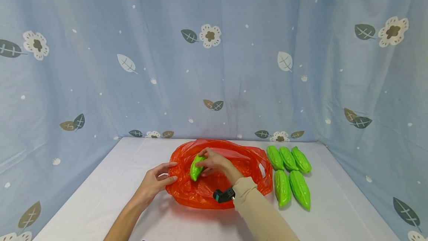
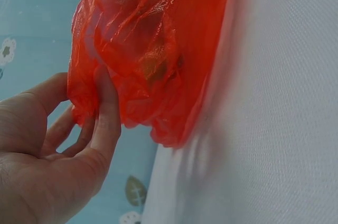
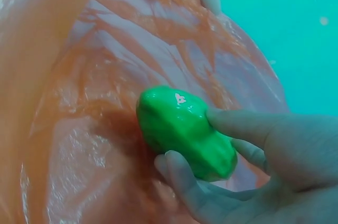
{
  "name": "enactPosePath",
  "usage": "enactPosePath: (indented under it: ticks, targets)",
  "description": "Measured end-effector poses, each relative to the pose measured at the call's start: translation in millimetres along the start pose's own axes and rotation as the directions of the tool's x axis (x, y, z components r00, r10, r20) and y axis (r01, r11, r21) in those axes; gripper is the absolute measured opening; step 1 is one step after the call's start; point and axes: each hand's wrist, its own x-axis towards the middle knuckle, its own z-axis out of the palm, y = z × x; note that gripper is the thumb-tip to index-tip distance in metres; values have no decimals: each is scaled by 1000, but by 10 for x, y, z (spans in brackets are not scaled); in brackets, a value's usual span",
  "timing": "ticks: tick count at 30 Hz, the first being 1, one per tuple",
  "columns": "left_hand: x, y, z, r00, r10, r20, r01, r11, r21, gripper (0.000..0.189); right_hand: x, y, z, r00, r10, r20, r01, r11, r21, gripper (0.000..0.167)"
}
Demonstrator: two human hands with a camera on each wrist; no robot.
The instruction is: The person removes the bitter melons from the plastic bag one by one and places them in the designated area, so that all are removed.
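A red plastic bag (image 1: 200,200) lies on the table with its mouth spread wide. At its left edge my left hand (image 1: 154,182) pinches the rim between thumb and fingers; the left wrist view shows the thin film (image 2: 153,28) folded in that grip. Inside the bag's opening, my right hand (image 1: 215,162) holds a green bitter melon (image 1: 195,170) by its sides. Seen from the right wrist, this glossy, bumpy melon (image 3: 177,123) sits between thumb and fingertips, above the bag's wrinkled inner film.
Several more bitter melons (image 1: 290,158) lie in two rows on the white table (image 1: 337,200), just right of the bag. A blue patterned curtain (image 1: 234,66) hangs behind and along the sides. My right wrist wears a black strap (image 1: 226,195).
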Motion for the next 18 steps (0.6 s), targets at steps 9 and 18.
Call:
enactPosePath:
  ticks: [9,18]
  targets:
    - [-4,-3,11,1000,-7,-15,7,1000,6,55,-77,17,-133,1000,3,19,-2,999,-47,51]
    - [8,-2,-2,1000,4,-20,-4,1000,12,56,-204,20,-283,1000,-19,17,20,996,-90,53]
